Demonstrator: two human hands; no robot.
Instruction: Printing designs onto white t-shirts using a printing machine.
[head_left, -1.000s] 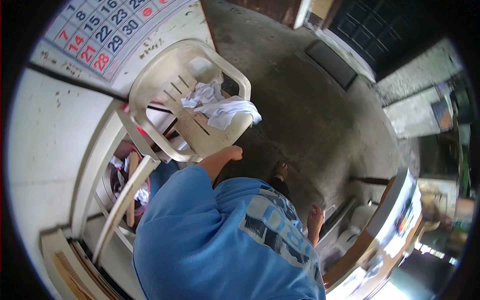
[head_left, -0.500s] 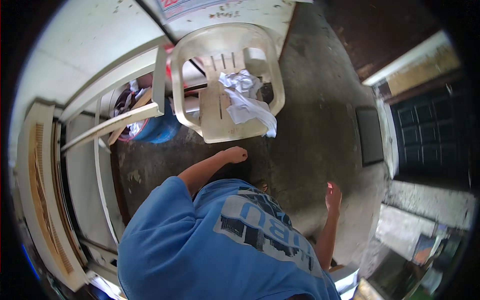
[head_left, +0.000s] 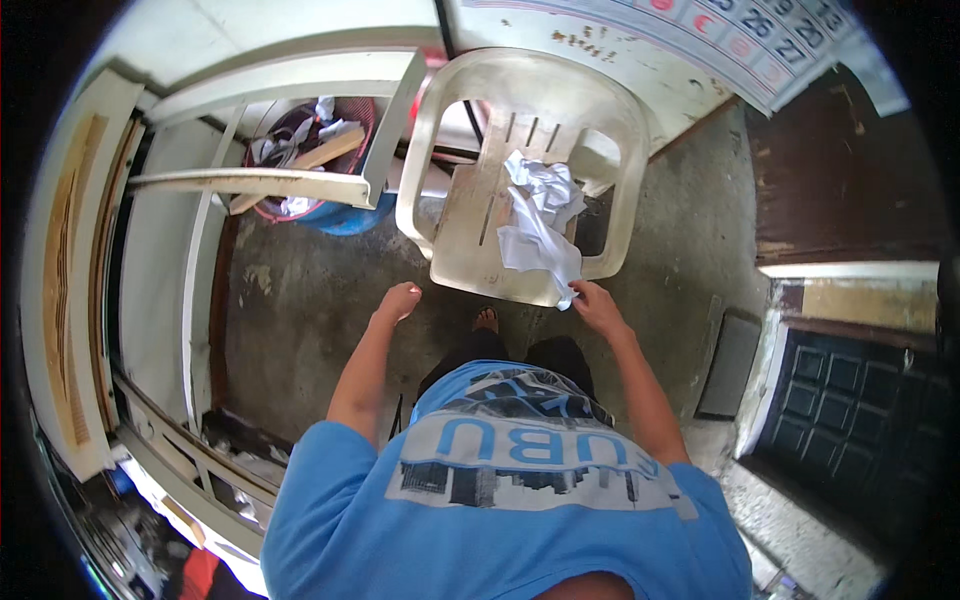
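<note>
A crumpled white cloth [head_left: 538,245] lies on the seat of a cream plastic armchair [head_left: 470,235] in front of me. One end of the cloth hangs over the seat's front edge. There, my right hand [head_left: 600,308] has its fingertips closed on the hanging corner. My left hand [head_left: 400,301] is held off the chair's front left side, its fingers curled in and nothing visible in them.
To the left stands a white open frame [head_left: 270,182], with a blue tub [head_left: 345,218] of mixed scraps and a wood strip [head_left: 320,155] behind it. A calendar [head_left: 740,40] hangs above the chair. A dark panelled door [head_left: 840,410] is at the right.
My right hand has come up and forward to the cloth and taken its corner. My left hand has shifted left. The view has turned, and the chair now sits further right in it.
</note>
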